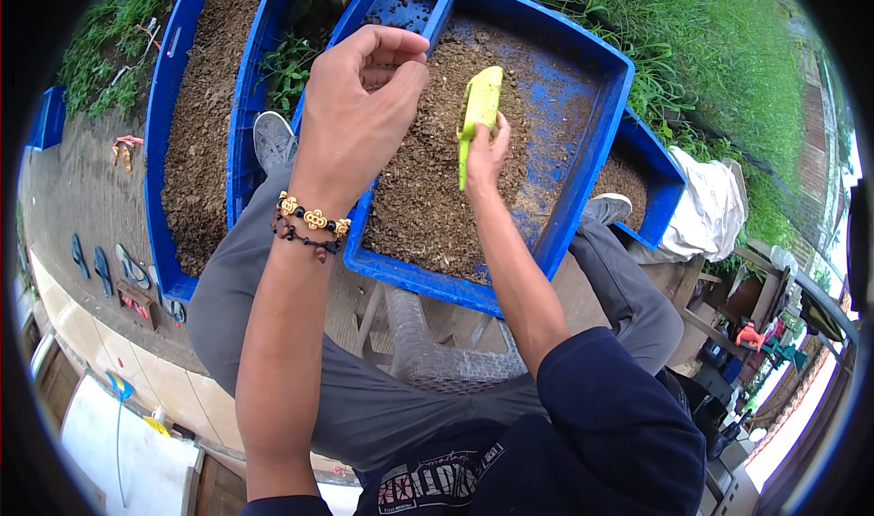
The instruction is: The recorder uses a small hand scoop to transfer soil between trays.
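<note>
My left hand (360, 115) is raised over the left part of a large blue tray (606, 124), its fingers curled in; whatever they may hold is hidden. My right hand (487, 156) grips a yellow-green plastic tool (482, 97), like a small scoop, over the middle of the tray. Beneath both lies brown, crumbly, soil-like material (419, 206), thinner toward the right, where the blue bottom shows through. A divider crosses the tray's upper left, with dark bits in that narrow section.
Long blue trays (164, 170) stand at left, and a smaller one (665, 179) at right beside a white cloth (710, 215). Grass (710, 61) lies beyond. My legs straddle a woven grey seat (437, 361). Sandals (105, 270) and assorted tools (751, 338) are at the sides.
</note>
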Tool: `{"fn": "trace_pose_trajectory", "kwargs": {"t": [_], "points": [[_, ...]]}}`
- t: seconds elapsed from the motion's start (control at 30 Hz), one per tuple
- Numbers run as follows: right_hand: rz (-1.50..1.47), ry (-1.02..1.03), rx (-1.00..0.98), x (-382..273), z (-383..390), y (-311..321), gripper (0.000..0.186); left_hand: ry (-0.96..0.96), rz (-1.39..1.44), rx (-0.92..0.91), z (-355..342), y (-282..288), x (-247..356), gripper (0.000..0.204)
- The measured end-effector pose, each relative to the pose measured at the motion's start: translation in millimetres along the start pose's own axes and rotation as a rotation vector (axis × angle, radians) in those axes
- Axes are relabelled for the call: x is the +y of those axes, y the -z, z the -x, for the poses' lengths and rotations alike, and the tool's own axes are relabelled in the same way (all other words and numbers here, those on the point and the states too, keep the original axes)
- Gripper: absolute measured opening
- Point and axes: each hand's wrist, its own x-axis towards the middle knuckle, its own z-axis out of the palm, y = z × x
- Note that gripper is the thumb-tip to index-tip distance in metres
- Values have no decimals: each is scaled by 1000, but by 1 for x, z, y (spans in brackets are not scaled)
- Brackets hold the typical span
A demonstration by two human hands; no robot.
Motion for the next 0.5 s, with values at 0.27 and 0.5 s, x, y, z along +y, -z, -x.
{"fn": "trace_pose_trajectory", "kwargs": {"t": [0.27, 0.5], "points": [[561, 631, -170, -39, 68, -96, 60, 10, -56, 8, 0, 9, -7, 23], [359, 148, -8, -33, 10, -36, 60, 19, -59, 18, 3, 13, -7, 22]]}}
